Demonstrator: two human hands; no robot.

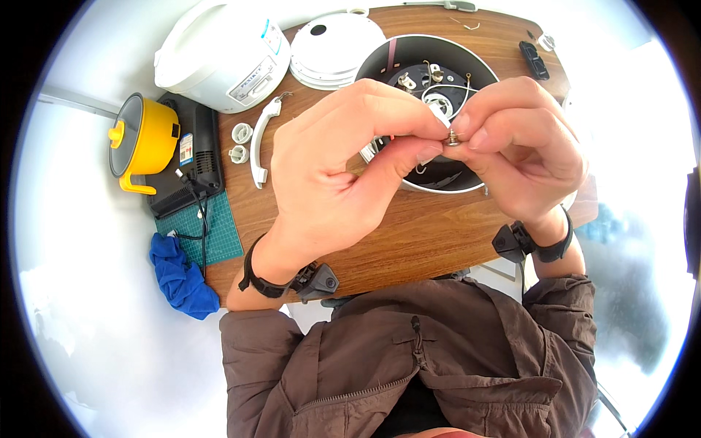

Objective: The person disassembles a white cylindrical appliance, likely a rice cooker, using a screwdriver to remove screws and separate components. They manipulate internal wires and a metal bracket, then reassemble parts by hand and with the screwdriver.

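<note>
My left hand (339,168) and my right hand (526,139) meet fingertip to fingertip, both pinching at a small metal screw (453,139). Its wide head points down toward me. A white wire end or sleeve (440,114) shows just above the left fingertips; whether it is joined to the screw I cannot tell. Below the hands sits a round cooker housing (467,52), dark inside, its open side up. Inside it show a black round base (416,73), metal terminals (436,73) and white wires (461,89). The hands hide its near part.
Around the housing on the wooden table (409,230) are a white rice cooker (219,58), white round cover (339,47), curved white handle (259,146), small white caps (239,153), black part (534,60) and grey-handled tool (460,6). Leftward: yellow pot (153,135), black appliance (201,131), green mat (225,233), blue cloth (179,281).
</note>
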